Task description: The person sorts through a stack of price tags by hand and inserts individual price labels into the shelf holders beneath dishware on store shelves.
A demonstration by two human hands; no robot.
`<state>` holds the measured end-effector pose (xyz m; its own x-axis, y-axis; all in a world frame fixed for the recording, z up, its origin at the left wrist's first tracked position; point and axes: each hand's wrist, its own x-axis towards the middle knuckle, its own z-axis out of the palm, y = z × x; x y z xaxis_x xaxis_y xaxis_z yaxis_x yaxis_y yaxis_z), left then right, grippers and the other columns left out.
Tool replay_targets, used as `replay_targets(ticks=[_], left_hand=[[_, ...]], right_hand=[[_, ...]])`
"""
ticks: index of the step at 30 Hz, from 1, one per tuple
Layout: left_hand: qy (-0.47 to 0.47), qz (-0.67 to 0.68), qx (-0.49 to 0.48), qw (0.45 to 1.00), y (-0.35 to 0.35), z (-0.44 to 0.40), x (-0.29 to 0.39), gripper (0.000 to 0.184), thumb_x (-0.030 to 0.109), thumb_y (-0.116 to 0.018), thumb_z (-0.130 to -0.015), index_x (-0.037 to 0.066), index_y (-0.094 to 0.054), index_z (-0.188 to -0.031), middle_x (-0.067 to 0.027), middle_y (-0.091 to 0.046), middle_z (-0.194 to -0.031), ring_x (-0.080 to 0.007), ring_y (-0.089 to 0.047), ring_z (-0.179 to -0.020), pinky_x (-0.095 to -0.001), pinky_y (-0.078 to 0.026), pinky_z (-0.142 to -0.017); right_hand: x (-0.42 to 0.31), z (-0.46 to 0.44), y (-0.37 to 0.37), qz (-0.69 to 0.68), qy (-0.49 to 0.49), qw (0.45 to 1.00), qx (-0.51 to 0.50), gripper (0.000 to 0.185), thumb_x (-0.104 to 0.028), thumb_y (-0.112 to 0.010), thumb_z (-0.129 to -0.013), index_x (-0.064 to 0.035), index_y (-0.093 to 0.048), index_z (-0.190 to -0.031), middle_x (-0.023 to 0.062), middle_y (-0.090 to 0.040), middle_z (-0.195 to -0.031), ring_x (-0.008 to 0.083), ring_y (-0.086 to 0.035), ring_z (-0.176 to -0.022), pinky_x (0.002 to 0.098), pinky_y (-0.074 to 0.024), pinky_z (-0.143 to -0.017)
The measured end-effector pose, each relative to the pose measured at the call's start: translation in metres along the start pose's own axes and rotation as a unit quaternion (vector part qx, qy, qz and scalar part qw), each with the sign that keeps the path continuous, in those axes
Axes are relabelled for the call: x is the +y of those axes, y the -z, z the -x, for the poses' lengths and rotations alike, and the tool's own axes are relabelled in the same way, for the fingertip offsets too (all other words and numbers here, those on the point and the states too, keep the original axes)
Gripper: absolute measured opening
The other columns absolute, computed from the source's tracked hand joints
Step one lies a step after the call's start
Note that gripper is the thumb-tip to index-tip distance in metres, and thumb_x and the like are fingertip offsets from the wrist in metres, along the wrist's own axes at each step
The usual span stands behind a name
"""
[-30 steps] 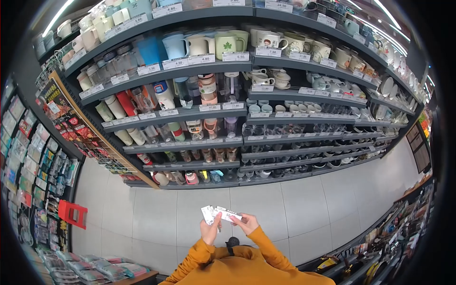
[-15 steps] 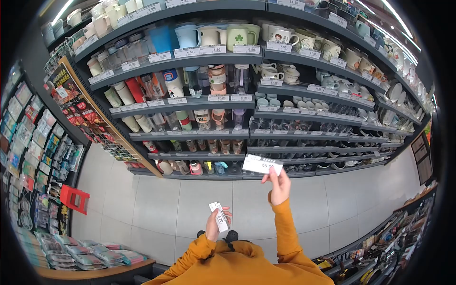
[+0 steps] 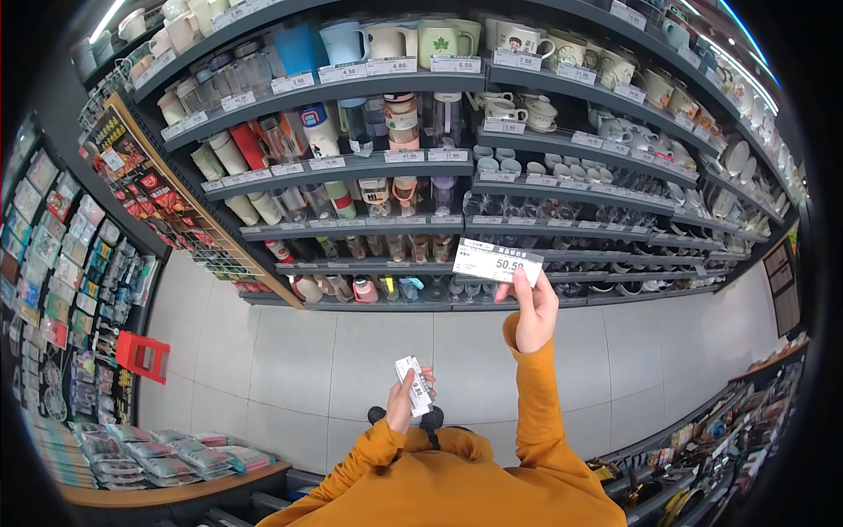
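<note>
Between the thumb and fingers of my right hand (image 3: 536, 318) is a white price tag (image 3: 486, 263) printed 50.50, held up in front of the lower shelves. My left hand (image 3: 404, 400), lower and nearer my body, grips a small stack of price tags (image 3: 417, 385); the top one reads 9.80. Ahead stands a dark shelf unit (image 3: 351, 163) with price labels along its edges. A green mug (image 3: 439, 44) with a leaf and a blue mug (image 3: 342, 44) stand on an upper shelf. Glasses and small cups fill lower shelves.
A red stool (image 3: 143, 356) stands on the tiled floor (image 3: 378, 342) to the left. Packaged goods (image 3: 167, 457) lie on a low display at the lower left. Another rack (image 3: 702, 457) with utensils runs along the lower right. Hanging red packets (image 3: 154, 202) flank the shelf.
My right hand has moved right and slightly up, and its tag now faces me with the number readable. My left hand has risen a little with its stack.
</note>
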<state>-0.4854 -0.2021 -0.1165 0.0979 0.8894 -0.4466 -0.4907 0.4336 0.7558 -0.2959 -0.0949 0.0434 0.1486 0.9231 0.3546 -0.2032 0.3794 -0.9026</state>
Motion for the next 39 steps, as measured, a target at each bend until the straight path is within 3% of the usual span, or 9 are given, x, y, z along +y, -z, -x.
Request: replay_targets(ticks=[21,39], left_hand=[[0.006,0.000,0.012,1.000,0.0070,-0.0044,-0.0039,0.037,0.029,-0.039,-0.101,-0.002,-0.056,-0.112,-0.0061,-0.059,-0.084,-0.0143,-0.059,-0.072,-0.0257,-0.049,-0.066],[-0.005,-0.019,0.011,1.000,0.0078,-0.0048,0.0038,0.038,0.031,-0.043,-0.100,-0.001,-0.055,-0.115,-0.0058,-0.060,-0.085,-0.0122,-0.059,-0.072,-0.0245,-0.049,-0.063]], right_hand=[[0.0011,-0.0024,-0.0005,0.014,0.000,1.000,-0.017,0.020,-0.012,-0.046,-0.098,0.0043,-0.058,-0.101,0.0050,-0.061,-0.077,0.0083,-0.054,-0.070,0.0232,-0.0439,-0.068],[0.0056,-0.0053,-0.0071,0.009,-0.018,1.000,-0.013,0.021,-0.013,-0.047,-0.098,0.0045,-0.058,-0.101,0.0049,-0.061,-0.075,0.0088,-0.054,-0.068,0.0234,-0.0455,-0.064]])
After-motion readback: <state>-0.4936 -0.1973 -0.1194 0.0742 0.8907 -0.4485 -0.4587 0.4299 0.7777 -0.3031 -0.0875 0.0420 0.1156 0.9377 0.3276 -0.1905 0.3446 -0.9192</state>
